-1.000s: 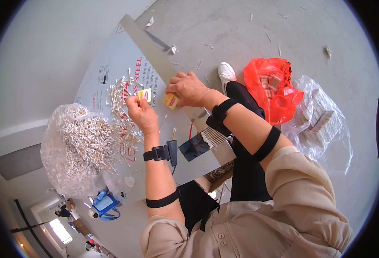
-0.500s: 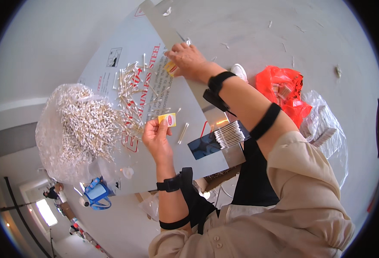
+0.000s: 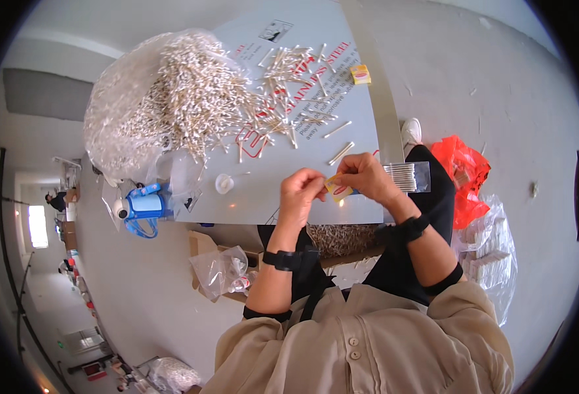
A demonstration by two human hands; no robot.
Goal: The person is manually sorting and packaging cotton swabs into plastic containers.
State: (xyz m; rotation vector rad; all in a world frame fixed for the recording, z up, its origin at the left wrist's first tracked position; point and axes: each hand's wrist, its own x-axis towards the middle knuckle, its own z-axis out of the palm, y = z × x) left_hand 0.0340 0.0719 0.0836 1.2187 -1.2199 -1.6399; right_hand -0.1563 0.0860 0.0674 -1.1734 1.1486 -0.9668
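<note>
Grey bench (image 3: 316, 190), swab-packing station. Left hand (image 3: 301, 192) and right hand (image 3: 367, 177) pinch one small yellow packet (image 3: 337, 189) together at the near edge; step judged: opening or filling it. Next needs a steady pinch. Beyond: clear swab sleeve (image 3: 406, 176), loose swabs (image 3: 289, 72), heaped bag (image 3: 164, 98).

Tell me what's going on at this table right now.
A person seated at a grey table holds a small yellow packet between the left hand and the right hand. A big heap of cotton swabs spills from a clear bag across the tabletop. A clear pack of swabs lies by the right hand, and another yellow packet sits farther off.
</note>
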